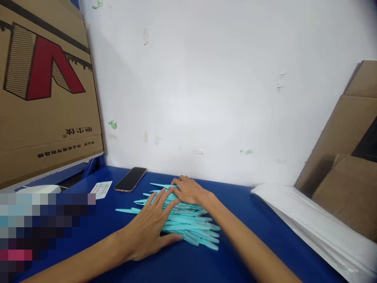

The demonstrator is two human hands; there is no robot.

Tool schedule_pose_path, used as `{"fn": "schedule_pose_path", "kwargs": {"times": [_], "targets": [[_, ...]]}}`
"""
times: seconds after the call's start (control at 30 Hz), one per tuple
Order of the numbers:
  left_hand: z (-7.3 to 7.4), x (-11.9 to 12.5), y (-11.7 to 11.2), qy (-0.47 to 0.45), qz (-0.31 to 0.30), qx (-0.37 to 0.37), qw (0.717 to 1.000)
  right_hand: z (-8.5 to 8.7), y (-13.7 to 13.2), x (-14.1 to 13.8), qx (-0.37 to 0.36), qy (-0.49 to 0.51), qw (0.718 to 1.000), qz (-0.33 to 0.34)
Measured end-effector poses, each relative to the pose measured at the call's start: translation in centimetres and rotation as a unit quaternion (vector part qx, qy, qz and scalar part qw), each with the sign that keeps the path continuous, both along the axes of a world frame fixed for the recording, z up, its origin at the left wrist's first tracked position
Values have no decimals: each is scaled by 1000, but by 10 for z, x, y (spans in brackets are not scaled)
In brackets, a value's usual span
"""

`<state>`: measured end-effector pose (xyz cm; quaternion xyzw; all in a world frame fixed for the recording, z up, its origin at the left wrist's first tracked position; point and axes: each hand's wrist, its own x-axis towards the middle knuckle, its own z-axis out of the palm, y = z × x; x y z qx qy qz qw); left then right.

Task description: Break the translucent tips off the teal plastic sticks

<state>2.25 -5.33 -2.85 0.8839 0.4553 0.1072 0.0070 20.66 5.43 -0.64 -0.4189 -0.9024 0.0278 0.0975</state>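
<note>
A loose pile of slim turquoise plastic pieces (pixel 191 226), each with a rounded handle end and a thin tapering end, lies on the blue table (pixel 232 251). They look like eyebrow razors. My left hand (pixel 150 222) rests over the pile's left part, fingers spread and thumb along its near edge. Across the far side lies my right hand (pixel 190 190), its fingers bent loosely over the pieces and close to the left fingertips. Most rounded ends point right, while several thin tips stick out to the left. Both hands cover the middle of the pile.
A dark smartphone (pixel 131 179) and a white printed card (pixel 101 189) lie at the back left. A large cardboard box (pixel 50 118) stands left. On the right are white plastic bags (pixel 318 224) and brown cardboard (pixel 347 129). A white wall (pixel 188 90) closes off the back.
</note>
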Motion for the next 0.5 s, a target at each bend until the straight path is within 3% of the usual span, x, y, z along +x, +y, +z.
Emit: {"fn": "schedule_pose_path", "kwargs": {"times": [0.5], "targets": [[0,-6,-5,-9,-51,32,998,9,2,11,-67,18,998,-12]]}}
